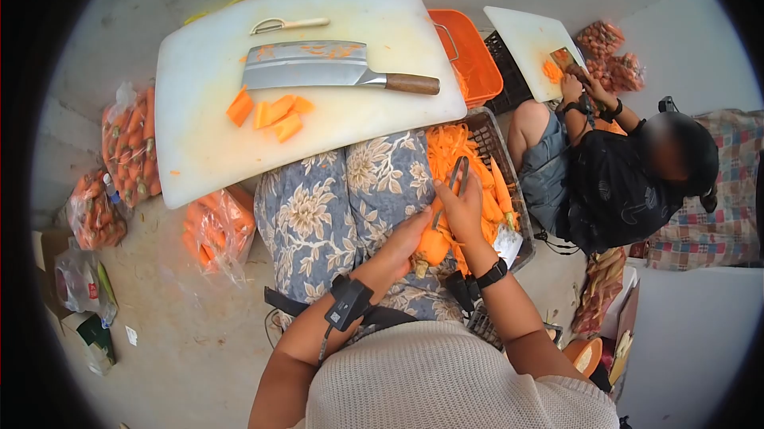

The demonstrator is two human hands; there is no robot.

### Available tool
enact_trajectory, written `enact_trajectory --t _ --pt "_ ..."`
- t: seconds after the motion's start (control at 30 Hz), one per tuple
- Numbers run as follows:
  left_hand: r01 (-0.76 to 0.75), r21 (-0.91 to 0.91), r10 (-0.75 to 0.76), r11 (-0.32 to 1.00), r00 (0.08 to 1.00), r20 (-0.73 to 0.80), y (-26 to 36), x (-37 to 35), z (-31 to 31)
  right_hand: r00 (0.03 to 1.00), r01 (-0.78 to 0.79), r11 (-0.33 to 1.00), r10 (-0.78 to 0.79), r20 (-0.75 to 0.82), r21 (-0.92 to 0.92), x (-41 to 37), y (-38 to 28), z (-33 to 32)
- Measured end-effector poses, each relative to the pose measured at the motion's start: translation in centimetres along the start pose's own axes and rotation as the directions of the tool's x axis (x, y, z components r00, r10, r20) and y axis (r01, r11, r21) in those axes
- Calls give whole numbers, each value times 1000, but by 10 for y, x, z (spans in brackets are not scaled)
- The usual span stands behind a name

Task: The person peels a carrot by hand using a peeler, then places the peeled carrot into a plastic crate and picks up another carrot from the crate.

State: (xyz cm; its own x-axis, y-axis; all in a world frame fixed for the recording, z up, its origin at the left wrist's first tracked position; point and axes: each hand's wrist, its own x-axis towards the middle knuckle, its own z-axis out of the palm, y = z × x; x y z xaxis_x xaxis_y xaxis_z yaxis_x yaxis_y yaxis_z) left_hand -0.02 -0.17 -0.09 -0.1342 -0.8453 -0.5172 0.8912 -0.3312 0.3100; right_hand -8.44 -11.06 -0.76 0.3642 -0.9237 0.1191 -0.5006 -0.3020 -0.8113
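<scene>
My left hand (409,238) is closed round a thick carrot (432,247), its stem end pointing toward my body. Over the carrot, my right hand (465,208) grips a peeler (459,177) whose dark metal part sticks up past the fingers. Below and beyond both hands, a dark plastic crate (521,230) holds orange peelings (454,146) and whole carrots (500,187). Ahead of me, a white cutting board (207,142) bears a cleaver (306,67) with a wooden handle, a second, white-handled peeler (296,24) and several cut carrot pieces (278,113).
Bags of carrots (131,142) stand on the floor to the left, with another open bag (213,230) nearer. An orange bin (477,55) sits right of the board. A co-worker (629,166) cuts carrot on a smaller white board (525,39) at the right.
</scene>
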Motion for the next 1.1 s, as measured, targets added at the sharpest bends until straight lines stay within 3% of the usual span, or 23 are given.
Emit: enact_trajectory --t 0.23,0.3,0.33,0.4,0.53,0.63,0.7,0.77,0.83,0.97,1.03,1.1 --pt "45 -20 -44 999 999 9 4 -4 2 999 -34 997 33 13 76 5 -4 0" --pt "83 -10 -82 997 996 27 4 -5 2 955 -297 901 275 112 317 11 -14 -2" --pt "78 16 -78 997 997 21 2 -4 1 955 -297 901 275 111 318 16 0 0" --pt "69 39 -70 997 998 12 2 -4 0 979 -200 975 196 49 100 24 27 5" --pt "51 9 -51 999 998 32 1 -2 1 965 -261 961 256 59 89 27 32 7" --pt "32 8 -32 999 999 27 0 -1 1 965 -256 960 246 89 112 31 34 3" --pt "39 22 -39 999 999 31 -1 -2 1 966 -212 963 232 -113 165 36 34 0" --pt "52 57 -51 997 999 -10 -1 -3 3 963 -191 973 211 -165 133 41 53 1" --pt "49 45 -49 998 999 -6 -1 -2 3 960 -229 888 275 -60 398 41 42 1" --pt "52 26 -53 998 999 12 -1 -2 3 960 -260 944 276 -51 203 46 67 2" --pt "66 29 -67 997 998 14 0 -2 3 974 -202 977 207 -90 68 51 69 4" --pt "76 34 -76 997 997 13 1 -3 4 958 -277 953 284 -42 123 53 56 -1"
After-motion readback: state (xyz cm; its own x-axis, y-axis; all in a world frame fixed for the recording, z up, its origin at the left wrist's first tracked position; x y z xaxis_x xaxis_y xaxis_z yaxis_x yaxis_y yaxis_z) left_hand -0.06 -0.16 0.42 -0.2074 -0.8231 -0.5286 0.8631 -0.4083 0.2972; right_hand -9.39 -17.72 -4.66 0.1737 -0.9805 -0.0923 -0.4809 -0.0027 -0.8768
